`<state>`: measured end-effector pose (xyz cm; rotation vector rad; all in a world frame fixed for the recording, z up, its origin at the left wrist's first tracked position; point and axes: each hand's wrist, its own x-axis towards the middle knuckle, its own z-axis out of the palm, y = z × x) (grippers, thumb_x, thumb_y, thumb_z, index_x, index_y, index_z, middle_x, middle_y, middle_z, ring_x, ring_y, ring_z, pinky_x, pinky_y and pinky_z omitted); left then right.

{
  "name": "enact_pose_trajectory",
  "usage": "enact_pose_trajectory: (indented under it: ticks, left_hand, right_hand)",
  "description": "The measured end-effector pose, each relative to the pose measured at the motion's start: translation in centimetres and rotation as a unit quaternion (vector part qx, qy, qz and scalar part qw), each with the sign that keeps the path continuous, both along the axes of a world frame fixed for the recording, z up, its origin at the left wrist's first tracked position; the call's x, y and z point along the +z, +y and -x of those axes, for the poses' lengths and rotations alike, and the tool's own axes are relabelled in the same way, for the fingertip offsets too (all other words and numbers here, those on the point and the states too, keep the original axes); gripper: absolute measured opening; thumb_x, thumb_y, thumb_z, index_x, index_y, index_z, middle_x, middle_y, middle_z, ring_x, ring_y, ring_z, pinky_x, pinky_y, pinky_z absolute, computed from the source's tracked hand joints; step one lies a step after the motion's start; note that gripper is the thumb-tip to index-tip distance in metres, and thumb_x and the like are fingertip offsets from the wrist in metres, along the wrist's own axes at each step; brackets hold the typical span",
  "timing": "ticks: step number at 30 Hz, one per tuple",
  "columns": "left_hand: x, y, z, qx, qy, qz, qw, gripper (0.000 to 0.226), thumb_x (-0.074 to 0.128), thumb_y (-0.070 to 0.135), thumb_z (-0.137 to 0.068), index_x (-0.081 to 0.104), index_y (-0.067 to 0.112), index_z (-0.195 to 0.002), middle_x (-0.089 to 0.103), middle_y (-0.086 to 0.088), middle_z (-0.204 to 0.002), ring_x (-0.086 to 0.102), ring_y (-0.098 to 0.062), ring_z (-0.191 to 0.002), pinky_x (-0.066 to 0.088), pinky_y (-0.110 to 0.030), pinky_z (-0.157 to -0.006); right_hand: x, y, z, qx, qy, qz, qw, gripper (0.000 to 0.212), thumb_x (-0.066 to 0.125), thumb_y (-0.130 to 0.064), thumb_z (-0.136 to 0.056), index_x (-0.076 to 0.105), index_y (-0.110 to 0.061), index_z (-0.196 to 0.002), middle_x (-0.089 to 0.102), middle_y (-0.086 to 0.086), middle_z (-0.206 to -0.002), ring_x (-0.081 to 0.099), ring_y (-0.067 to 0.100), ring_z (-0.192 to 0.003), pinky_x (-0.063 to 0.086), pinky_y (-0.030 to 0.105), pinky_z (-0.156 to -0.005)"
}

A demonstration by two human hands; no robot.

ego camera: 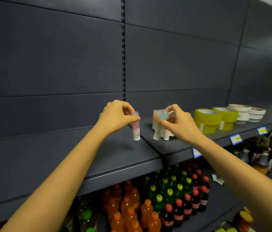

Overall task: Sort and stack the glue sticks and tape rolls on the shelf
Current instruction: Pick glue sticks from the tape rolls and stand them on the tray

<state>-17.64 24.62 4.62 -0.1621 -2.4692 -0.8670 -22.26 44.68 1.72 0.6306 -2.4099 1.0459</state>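
My left hand (116,115) pinches the top of a pink glue stick (136,129) held upright just above the dark shelf (115,158). My right hand (176,122) grips a blue-capped glue stick (159,127) at the front of a cluster of upright glue sticks (156,118), which my fingers partly hide. To the right, yellow-green tape rolls (207,120) stand in two stacks of two. Beyond them sit stacks of flat white tape rolls (247,113).
The shelf's left section is bare up to the dark back panel. Blue price tags (235,138) hang on the shelf's front edge. Below, a lower shelf holds rows of orange, green and dark drink bottles (163,198).
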Motion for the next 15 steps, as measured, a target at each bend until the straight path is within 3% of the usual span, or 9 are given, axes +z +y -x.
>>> enact_pose_trajectory:
  ticks: [4,8,15]
  left_hand:
    - [-0.8,5.2,2.3,-0.02,0.017,0.019,0.999,0.01,0.074,0.031,-0.073,0.067,0.026,-0.077,0.067,0.009,-0.077,0.055,-0.012,-0.07,0.052,-0.036,-0.076]
    - [-1.9,8.7,4.9,-0.018,0.022,0.044,0.999,0.015,0.074,0.032,-0.073,0.066,0.025,-0.084,0.067,0.011,-0.081,0.055,-0.011,-0.073,0.048,-0.029,-0.071]
    - [-3.5,12.0,8.5,0.013,0.052,0.102,0.993,0.009,0.07,0.034,-0.076,0.063,0.03,-0.081,0.066,0.014,-0.081,0.059,-0.01,-0.08,0.047,-0.026,-0.069]
  right_hand:
    - [-0.8,5.1,1.8,-0.036,0.001,0.032,0.999,0.026,0.065,-0.028,-0.084,0.045,-0.02,-0.099,0.068,0.003,-0.08,0.064,0.024,-0.077,0.05,0.035,-0.07]
    - [-1.9,8.1,3.5,-0.032,-0.01,0.073,0.997,0.024,0.067,-0.023,-0.084,0.047,-0.017,-0.097,0.069,0.008,-0.084,0.067,0.028,-0.081,0.052,0.05,-0.081]
    - [-2.5,10.5,7.9,-0.022,0.03,0.014,0.999,0.026,0.067,-0.031,-0.084,0.048,-0.019,-0.097,0.066,0.003,-0.09,0.066,0.019,-0.076,0.05,0.034,-0.071]
